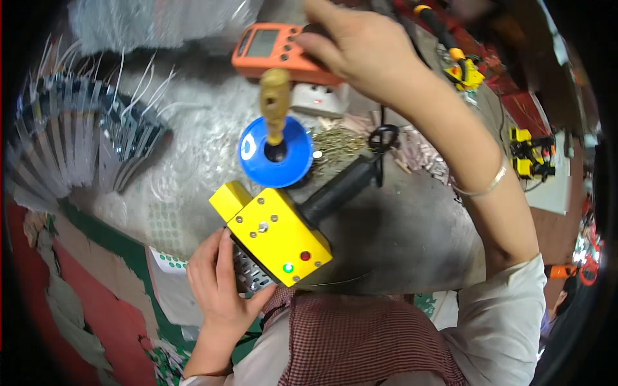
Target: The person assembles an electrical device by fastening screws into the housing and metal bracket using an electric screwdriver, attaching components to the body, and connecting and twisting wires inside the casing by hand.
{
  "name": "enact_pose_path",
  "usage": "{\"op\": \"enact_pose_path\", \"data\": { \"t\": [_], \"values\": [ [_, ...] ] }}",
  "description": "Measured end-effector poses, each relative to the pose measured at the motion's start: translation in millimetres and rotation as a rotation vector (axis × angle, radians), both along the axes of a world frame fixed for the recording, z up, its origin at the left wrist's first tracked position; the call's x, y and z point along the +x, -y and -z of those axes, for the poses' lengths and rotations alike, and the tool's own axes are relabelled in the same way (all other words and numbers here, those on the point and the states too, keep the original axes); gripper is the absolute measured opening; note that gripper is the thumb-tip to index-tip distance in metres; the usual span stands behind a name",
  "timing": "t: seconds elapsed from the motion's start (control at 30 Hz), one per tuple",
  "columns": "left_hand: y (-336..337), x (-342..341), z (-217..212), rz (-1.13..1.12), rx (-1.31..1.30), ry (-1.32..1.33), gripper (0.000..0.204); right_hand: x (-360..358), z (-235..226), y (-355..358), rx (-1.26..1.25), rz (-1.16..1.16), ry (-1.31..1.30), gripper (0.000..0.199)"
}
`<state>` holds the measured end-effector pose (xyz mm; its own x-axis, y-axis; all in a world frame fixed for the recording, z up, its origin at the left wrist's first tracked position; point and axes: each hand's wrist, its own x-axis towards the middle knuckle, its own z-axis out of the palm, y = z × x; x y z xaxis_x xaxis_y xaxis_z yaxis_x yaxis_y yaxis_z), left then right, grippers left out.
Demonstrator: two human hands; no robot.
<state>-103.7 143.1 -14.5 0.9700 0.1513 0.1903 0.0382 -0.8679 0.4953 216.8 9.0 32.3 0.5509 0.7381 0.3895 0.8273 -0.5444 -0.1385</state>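
My left hand (222, 283) grips the near left side of a yellow box-shaped tool (273, 235), fingers along its perforated metal plate (252, 270). The tool lies tilted at the table's near edge, with a lit green lamp, a red button and a black handle (341, 190) pointing away to the right. At the far side my right hand (364, 48) is closed, thumb and finger around a dark knob on an orange handheld meter (267, 48) with a grey screen. A yellowish-handled screwdriver (275, 103) stands in a round blue dish (250, 154) between the hands.
Left, a fanned row of flat parts with white wires (84, 141) lies on the metal table (399, 238). A white socket block (320, 100) sits below the meter. Loose screws (338, 143) and small pinkish pieces (418, 151) are beside the dish. Clear plastic bags (154, 22) lie at the back.
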Motion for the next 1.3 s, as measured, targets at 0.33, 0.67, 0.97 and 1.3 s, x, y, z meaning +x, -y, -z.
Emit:
{"op": "enact_pose_path", "data": {
  "t": [0.33, 0.67, 0.97, 1.3],
  "values": [
    [5.6, -19.1, -12.5, -0.058, 0.026, -0.013, 0.095, -13.4, -63.5, 74.2, 0.112, 0.090, -0.031, 0.051],
    [14.2, -17.8, -22.6, 0.187, 0.109, 0.323, 0.013, -97.4, -20.4, 304.2, -0.035, 0.637, -0.361, 0.027],
    [41.2, -33.1, -29.0, 0.230, 0.076, 0.313, 0.040, -115.4, 2.1, 305.1, 0.259, 0.560, -0.093, 0.016],
    [82.0, 13.4, -48.1, 0.341, -0.261, 0.353, 0.045, -226.1, 7.4, 123.8, 1.042, 0.012, -1.769, 0.017]
  ]
}}
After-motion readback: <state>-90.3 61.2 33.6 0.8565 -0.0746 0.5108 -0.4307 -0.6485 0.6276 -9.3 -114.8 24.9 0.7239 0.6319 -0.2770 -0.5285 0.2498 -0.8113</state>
